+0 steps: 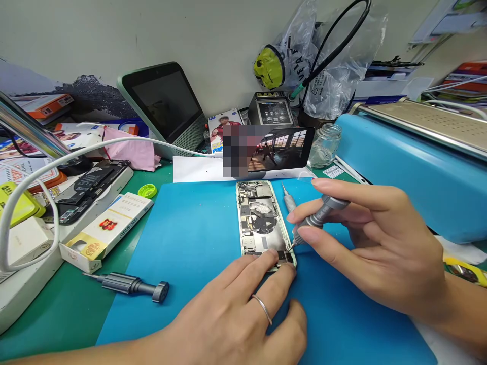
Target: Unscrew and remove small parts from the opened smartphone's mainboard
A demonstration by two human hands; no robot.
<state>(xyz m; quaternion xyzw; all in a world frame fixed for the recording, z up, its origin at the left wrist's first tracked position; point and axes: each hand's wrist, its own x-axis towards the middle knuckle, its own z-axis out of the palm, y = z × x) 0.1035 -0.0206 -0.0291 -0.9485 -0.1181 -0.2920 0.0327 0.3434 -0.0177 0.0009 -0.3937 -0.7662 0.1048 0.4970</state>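
An opened phone [262, 235] with its inner parts bare lies upright on the blue mat [182, 228]. My left hand [243, 309], with a ring on one finger, rests its outstretched fingertips on the phone's lower end. Held between the thumb and fingers of my right hand [380, 248] is a grey precision screwdriver [317, 218]. Its tip reaches the phone's lower right edge; the exact contact spot is too small to make out. A second slim screwdriver [289, 200] lies just right of the phone, partly behind my right fingers. Another dark screwdriver [129, 285] lies at the mat's left edge.
Behind the mat leans a phone with a lit screen [283, 149], a white cable running to it. A glass jar [325, 144] and a blue machine [399, 172] stand at right. At left are a small carton [108, 228] and a white power strip [76, 233].
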